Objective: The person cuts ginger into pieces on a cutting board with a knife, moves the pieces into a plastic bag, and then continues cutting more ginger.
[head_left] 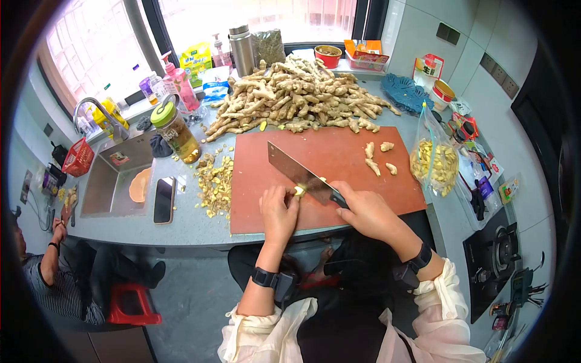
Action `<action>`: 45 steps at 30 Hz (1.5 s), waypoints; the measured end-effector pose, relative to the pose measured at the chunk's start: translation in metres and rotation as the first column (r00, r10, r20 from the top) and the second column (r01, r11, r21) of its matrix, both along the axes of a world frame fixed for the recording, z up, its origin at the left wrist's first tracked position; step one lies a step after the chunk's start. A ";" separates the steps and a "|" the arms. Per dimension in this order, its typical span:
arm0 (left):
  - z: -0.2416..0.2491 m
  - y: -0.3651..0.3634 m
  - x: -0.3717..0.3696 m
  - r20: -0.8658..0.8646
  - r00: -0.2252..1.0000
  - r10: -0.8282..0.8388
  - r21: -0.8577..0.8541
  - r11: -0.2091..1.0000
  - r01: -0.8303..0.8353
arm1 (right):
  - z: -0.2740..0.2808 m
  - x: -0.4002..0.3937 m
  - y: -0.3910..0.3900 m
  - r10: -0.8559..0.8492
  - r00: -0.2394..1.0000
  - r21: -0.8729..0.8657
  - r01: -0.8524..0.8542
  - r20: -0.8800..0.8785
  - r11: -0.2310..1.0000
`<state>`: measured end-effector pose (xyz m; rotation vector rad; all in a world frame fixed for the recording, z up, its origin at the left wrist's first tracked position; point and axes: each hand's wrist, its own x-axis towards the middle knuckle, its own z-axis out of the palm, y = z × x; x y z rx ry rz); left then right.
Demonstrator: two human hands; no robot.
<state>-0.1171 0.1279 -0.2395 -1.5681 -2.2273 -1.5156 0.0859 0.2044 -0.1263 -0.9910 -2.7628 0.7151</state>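
My right hand (363, 209) is closed around the dark handle of a cleaver (296, 169), whose wide blade stands on the reddish-brown cutting board (339, 145). Close to the blade, the fingers of my left hand (277, 209) pinch a small piece of ginger (298, 190) with a pale yellow cut face. Several short ginger pieces (371, 167) lie on the board's right half. Left of the board is a spread of ginger slices (216, 187). Behind it rises a large heap of whole ginger roots (296, 94).
A clear bag of ginger slices (434, 160) stands at the board's right, before a stove (499, 254). Leftward are a phone (164, 199), a tea bottle (177, 133) and a sink (115, 213). A person in a striped shirt (57, 278) sits at far left, hands by the counter.
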 end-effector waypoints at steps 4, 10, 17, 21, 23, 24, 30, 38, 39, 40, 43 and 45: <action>0.000 0.001 0.000 -0.002 1.000 -0.006 -0.005 1.000 0.006 | 0.002 -0.006 0.000 0.001 0.999 0.007 -0.001 0.032 1.000; 0.001 0.001 -0.001 0.019 1.000 -0.007 0.001 1.000 0.007 | 0.007 -0.011 -0.002 0.065 0.995 0.109 -0.073 0.073 0.991; 0.001 0.001 -0.002 -0.001 1.000 -0.016 0.036 0.999 0.016 | -0.023 -0.030 -0.002 0.054 0.993 0.168 -0.071 0.107 0.983; 0.002 0.000 -0.002 0.010 1.000 -0.024 0.024 0.999 0.024 | -0.022 -0.031 0.004 0.017 0.998 0.130 -0.025 0.067 0.991; 0.002 0.001 -0.002 0.016 1.000 -0.024 0.020 1.000 0.024 | -0.017 -0.022 0.007 0.018 0.998 0.055 -0.021 0.059 0.998; 0.002 0.001 -0.002 0.015 1.000 -0.020 0.019 1.000 0.020 | -0.014 -0.018 0.008 0.019 0.998 0.057 -0.023 0.060 0.998; -0.001 0.000 -0.001 -0.011 1.000 -0.012 0.028 1.000 0.012 | 0.005 -0.002 0.001 -0.008 0.999 0.017 0.007 0.033 1.000; -0.002 0.001 -0.001 -0.011 1.000 -0.004 0.026 1.000 0.004 | 0.008 -0.002 -0.002 0.033 0.998 0.037 -0.036 0.062 0.999; -0.002 0.001 -0.001 -0.005 1.000 -0.005 0.022 1.000 0.005 | 0.008 -0.002 -0.002 0.032 0.997 0.037 -0.034 0.063 0.999; -0.002 0.001 -0.002 0.002 1.000 -0.006 0.017 1.000 0.006 | 0.008 -0.002 -0.002 0.033 0.997 0.039 -0.036 0.067 0.999; -0.003 0.001 -0.002 0.004 1.000 0.000 0.015 1.000 0.000 | 0.010 -0.004 -0.003 0.034 0.996 0.046 -0.037 0.079 0.998; -0.002 0.001 -0.002 0.005 1.000 0.001 0.015 1.000 -0.001 | 0.013 -0.005 -0.004 0.034 0.996 0.051 -0.038 0.085 0.998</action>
